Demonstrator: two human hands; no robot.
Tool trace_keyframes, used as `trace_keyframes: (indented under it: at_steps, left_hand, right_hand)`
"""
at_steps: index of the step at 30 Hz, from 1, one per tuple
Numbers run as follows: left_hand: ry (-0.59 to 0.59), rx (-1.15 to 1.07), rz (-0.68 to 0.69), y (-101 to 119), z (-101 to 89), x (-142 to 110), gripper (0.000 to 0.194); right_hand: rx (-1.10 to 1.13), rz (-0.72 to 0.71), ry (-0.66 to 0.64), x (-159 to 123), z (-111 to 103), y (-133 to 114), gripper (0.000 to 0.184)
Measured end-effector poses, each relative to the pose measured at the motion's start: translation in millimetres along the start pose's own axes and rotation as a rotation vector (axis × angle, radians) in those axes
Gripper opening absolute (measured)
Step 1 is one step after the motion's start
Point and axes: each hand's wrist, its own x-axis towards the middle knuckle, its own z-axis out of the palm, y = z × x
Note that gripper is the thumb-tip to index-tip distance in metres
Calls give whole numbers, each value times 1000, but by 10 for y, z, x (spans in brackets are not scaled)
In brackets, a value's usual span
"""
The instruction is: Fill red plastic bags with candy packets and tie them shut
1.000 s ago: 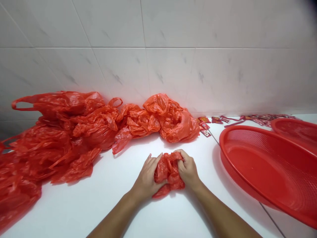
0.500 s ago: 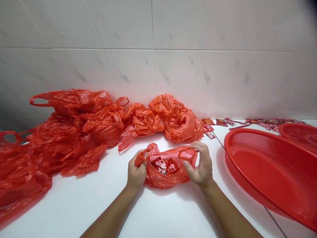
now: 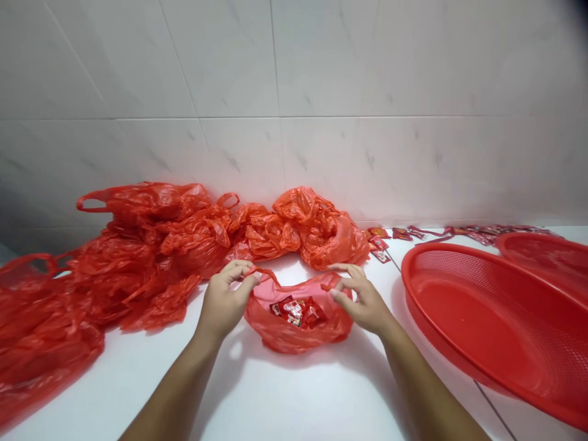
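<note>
Red plastic carrier bag lies on the white countertop directly in front of the person, its mouth spread open and its body slack and rumpled. Inside it sit several small red-and-white sachets, bunched together at the bottom. The left hand grasps the bag's near-left rim and handle, pinched between thumb and fingertips and lifted slightly off the counter. The right hand is on the other side, fingers curled and half open at the opposite handle; the thumb and fingertips meet the thin plastic, but whether they actually grip it I cannot tell.

Just beyond the hands, a heap of crumpled red plastic bags rests against the wall, running into a larger mound of bags that spreads along the left side of the counter. To the right sits a wide oval red mesh basket, with a second red basket just behind it and partly beneath its rim. Loose red sachets and paper strips lie scattered along the back edge, below the white marbled wall tiles.
</note>
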Motion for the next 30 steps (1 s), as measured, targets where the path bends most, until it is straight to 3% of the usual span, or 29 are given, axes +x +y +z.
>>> trace_keyframes:
  at_steps: [4,9,14,16,19,22,25,28,30]
  left_hand:
    - [-107,-115,-47,407,-127,115,25]
    - [-237,-154,-18,866,-39,110,22]
    - [-264,-94,68,1085,48,12,23]
    - [-285,52,113,1144,64,-41,23]
    - [-391,183,154,1203,82,-70,22]
    - [-422,73,162,1150,112,-25,21]
    - [-395,-116,53,971,191,3,30]
    - [-401,-136,-65,797,282,-49,23]
    - [-316,-56,-64,751,305,-102,19]
  right_hand:
    - [681,-56,32,267,-28,-323,37]
    - [974,-42,-91,528,74,-706,31]
    - [753,-1,-269,469,88,-943,76]
    - [618,16,-311,419,83,-982,65]
    - [510,21,-382,394,76,-965,21]
    - [539,53,-453,427,47,-868,41]
    - [613,138,-477,468,-1,-766,59]
    - [586,172,-475,497,-22,-707,63]
    - [520,174,-428,518,-13,-683,61]
